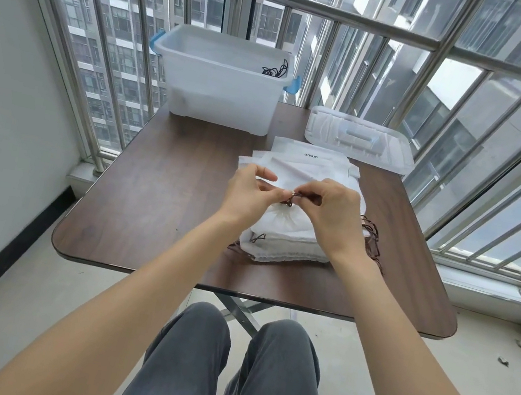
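A white drawstring bag [286,219] with a gathered neck lies on top of a pile of similar white bags [281,248] on the dark wooden table [163,187]. Its brown cord [289,199] rises from the gathered neck. My left hand [249,193] and my right hand [332,213] meet just above the bag, each pinching the cord between thumb and fingers. Behind my hands lies a stack of flat white paper packets [306,163], the top one printed with dark letters.
A translucent plastic bin [218,85] with blue latches stands at the table's back, dark cords [275,70] hanging over its rim. Its lid [360,138] lies to the right. More brown cords [373,238] trail right of the pile. Metal railing surrounds the table.
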The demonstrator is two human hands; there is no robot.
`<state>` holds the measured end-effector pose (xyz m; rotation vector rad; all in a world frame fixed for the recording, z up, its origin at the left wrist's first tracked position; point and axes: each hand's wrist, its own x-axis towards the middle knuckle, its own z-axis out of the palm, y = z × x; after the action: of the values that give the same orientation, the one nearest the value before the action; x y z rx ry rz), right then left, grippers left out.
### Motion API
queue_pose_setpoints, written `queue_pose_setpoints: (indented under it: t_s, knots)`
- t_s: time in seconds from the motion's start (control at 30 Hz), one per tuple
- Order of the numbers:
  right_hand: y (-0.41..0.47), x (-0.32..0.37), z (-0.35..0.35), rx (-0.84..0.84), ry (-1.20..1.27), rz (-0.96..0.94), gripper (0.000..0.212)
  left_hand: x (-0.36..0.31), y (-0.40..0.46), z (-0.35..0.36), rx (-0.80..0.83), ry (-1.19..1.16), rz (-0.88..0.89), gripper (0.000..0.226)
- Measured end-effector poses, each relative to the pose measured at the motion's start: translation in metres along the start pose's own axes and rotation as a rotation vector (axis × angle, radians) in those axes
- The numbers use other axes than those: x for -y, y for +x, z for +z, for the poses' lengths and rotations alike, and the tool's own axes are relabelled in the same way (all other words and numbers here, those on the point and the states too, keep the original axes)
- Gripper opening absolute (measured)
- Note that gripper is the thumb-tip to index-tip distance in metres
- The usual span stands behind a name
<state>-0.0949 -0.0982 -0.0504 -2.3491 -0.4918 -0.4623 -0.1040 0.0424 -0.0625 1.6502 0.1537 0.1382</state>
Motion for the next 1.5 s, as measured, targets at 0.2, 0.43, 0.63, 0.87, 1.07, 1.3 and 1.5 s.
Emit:
queue_pose_setpoints:
  t_s: [0.2, 0.43, 0.63, 0.87, 1.07, 1.3, 1.5]
  knots:
    - [0.0, 0.002, 0.008, -0.018, -0.172, -0.084, 0.01, 0.001, -0.003, 0.0, 0.001, 0.183, 0.151, 0.016]
    - [-0.006, 0.0, 0.027, -0.221, -0.257, -0.209, 0.015, 0.005, -0.005, -0.001, 0.086, 0.143, 0.127, 0.024]
    - [-0.013, 0.0, 0.031, -0.27, -0.184, -0.257, 0.02, -0.005, -0.003, -0.01, 0.247, 0.134, 0.013, 0.024]
    - [-0.016, -0.007, 0.033, -0.255, -0.07, -0.165, 0.008, -0.003, 0.001, -0.012, 0.253, 0.178, -0.009, 0.022]
    - [-0.013, -0.007, 0.027, -0.203, 0.147, 0.014, 0.003, 0.001, 0.001, -0.004, 0.065, 0.558, 0.216, 0.016]
    - [-0.017, -0.001, 0.025, -0.168, 0.217, 0.146, 0.008, 0.006, -0.007, -0.001, -0.032, 0.905, 0.382, 0.021]
    - [-0.016, 0.004, 0.017, -0.157, 0.276, 0.183, 0.006, 0.0, -0.008, -0.004, 0.035, 0.527, 0.197, 0.019]
